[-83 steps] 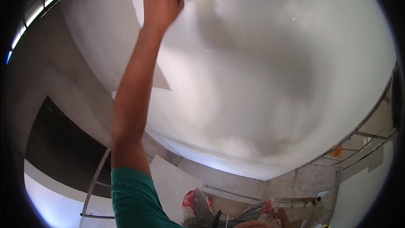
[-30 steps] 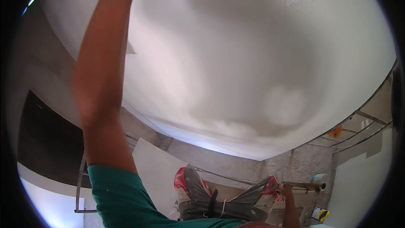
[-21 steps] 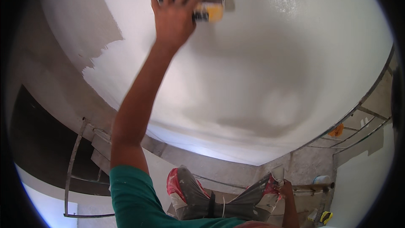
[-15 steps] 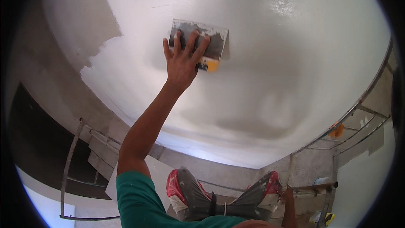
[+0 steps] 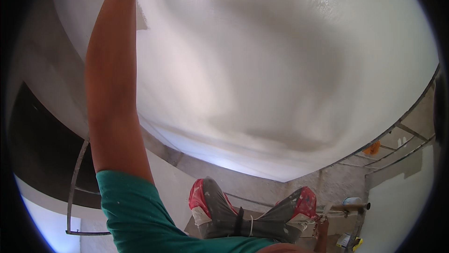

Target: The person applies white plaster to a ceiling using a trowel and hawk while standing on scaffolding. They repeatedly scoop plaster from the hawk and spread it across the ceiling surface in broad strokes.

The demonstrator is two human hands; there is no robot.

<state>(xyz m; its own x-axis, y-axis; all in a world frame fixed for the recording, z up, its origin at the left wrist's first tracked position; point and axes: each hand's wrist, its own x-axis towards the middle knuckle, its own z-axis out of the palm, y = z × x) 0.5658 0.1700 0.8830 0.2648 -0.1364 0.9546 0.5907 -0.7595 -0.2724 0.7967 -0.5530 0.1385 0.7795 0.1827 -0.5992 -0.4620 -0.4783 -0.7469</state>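
Observation:
My left arm (image 5: 114, 89), in a green sleeve, stretches up along the left side; its hand lies beyond the top edge, and the wide putty knife is out of sight. Wet white coating (image 5: 243, 66) covers most of the wall before me. A small bare grey patch (image 5: 141, 17) shows beside my forearm. Low at the right, my right hand (image 5: 322, 228) is beside my knee, its fingers small and seemingly closed; what they hold is unclear. My grey trousers (image 5: 217, 211), with red and white knee parts, are spattered with white.
Metal scaffold frames stand at the left (image 5: 77, 178) and right (image 5: 397, 148). An orange object (image 5: 372, 148) is by the right frame. A brown pipe (image 5: 351, 207) and a white bucket (image 5: 353, 200) are near my right hand. A dark opening (image 5: 44, 155) lies at the left.
My left hand has moved up and left out of view with the putty knife. The grey patch at the upper left looks much smaller. My right hand has stayed near the knee.

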